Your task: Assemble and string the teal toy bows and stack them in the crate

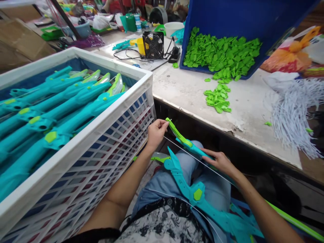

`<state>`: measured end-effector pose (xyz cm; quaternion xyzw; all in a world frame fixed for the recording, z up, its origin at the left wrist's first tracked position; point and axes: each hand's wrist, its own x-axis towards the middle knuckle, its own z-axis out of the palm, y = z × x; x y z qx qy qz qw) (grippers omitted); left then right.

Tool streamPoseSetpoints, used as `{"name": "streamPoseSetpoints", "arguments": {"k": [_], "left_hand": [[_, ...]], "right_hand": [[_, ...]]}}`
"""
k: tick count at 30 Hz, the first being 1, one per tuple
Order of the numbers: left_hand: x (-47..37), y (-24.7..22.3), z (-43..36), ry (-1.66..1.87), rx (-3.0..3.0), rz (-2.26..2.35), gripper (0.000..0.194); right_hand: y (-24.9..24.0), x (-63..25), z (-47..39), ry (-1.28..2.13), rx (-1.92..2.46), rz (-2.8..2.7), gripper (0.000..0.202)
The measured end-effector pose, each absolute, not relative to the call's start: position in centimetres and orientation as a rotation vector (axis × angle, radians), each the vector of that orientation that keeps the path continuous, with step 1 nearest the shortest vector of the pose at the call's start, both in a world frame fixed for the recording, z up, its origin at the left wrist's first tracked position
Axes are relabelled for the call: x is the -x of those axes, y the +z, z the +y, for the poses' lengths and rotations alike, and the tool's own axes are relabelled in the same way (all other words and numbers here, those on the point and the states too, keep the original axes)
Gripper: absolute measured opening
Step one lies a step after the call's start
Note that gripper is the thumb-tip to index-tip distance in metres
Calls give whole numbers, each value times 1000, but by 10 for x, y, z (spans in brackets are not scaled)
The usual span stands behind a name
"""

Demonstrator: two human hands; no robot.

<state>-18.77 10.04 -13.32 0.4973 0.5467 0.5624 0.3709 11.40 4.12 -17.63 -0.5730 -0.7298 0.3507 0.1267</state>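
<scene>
Across my lap lies a teal and green plastic toy bow (181, 179) with a green pentagon piece on its body. One of its limbs (178, 133), green at the tip and teal lower down, points up and left between my hands. My left hand (157, 133) pinches at the green tip, where a bit of white string shows. A white bowstring (186, 151) runs from near that hand down to the right under my right hand. My right hand (220, 162) grips the limb's teal part, its fingers laid over it. The bow's far end is partly hidden by my right arm.
At my left stands a white lattice crate (149, 91) full of teal and green toy bows (60, 125). On the table (172, 87), a tipped blue bin (215, 13) spills green plastic pieces (219, 98). White strings (295, 111) hang at the right; a small fan (153, 45) stands behind.
</scene>
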Motion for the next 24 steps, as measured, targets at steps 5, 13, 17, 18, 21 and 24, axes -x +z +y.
{"name": "streamPoseSetpoints", "arguments": {"k": [5,13,17,18,21,24], "left_hand": [[187,-125,107,1308,-1118,1209,38],[190,-126,99,1304,-1077,1187,39],[194,-129,94,1296,-1079,1172,37],[196,-129,93,1294,-1078,1167,36],[200,-132,93,1292,-1073,1161,34],[203,-135,96,1247,-1056,1191,35]], "right_hand": [[-173,-115,37,1052,1608,-2246,44],[-135,-36,91,488,1213,-2164,32],[-117,20,143,738,934,-2150,33],[-115,29,152,806,891,-2148,30],[-113,42,163,913,853,-2128,17],[-110,48,156,810,868,-2163,12]]}}
